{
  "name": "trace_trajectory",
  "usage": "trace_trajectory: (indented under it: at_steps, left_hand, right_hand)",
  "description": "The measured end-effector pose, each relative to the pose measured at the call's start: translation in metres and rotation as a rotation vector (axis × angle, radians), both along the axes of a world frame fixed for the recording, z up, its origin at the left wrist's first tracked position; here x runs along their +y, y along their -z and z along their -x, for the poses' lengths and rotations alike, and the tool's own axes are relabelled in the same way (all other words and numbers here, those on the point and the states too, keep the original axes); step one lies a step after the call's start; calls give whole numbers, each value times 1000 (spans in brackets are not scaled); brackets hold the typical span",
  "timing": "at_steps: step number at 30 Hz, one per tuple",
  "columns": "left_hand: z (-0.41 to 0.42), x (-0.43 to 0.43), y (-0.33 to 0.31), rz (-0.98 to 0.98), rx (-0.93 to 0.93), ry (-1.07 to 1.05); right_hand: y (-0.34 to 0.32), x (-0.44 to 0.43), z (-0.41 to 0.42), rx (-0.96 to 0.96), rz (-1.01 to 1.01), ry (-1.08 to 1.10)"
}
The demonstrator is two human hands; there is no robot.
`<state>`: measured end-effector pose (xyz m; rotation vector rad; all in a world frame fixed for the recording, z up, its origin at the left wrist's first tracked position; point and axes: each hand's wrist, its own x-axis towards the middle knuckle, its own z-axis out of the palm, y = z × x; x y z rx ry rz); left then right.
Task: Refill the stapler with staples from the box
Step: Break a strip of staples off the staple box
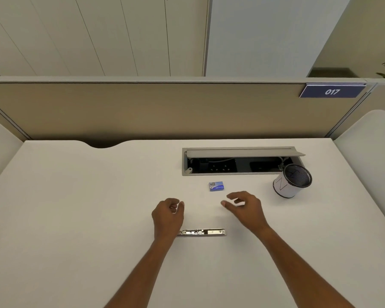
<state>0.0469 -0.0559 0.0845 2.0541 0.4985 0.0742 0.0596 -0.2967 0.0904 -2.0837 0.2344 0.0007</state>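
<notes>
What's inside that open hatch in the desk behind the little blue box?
Inside the hatch a dark power socket block and a pale cable show. Its raised lid shades the back, and the cup covers the right corner, so the rest cannot be seen.

White desk [76, 196], beige partition [142, 110], cabinets [98, 34].

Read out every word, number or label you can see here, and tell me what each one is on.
"017": white digits on the blue sign on the partition.
"N": thin mark, seemingly that letter, on the white pen cup.
Print on the blue staple box: too small and blurred to read.
</notes>
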Motion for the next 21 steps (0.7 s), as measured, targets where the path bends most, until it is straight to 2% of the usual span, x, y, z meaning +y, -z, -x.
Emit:
trace_trajectory:
  at_steps: [6,17,21]
  left_hand:
    - [-33,-21,-4,57,-12,73]
    - [-69,-65,16,38,61,133]
    - [-81,-75,19,29,89,166]
  right_hand:
    - [4,-10,-28,-16,43,76]
    - [23,-1,-55,77,120,58]
    - [25,3,-66,109,188,-21]
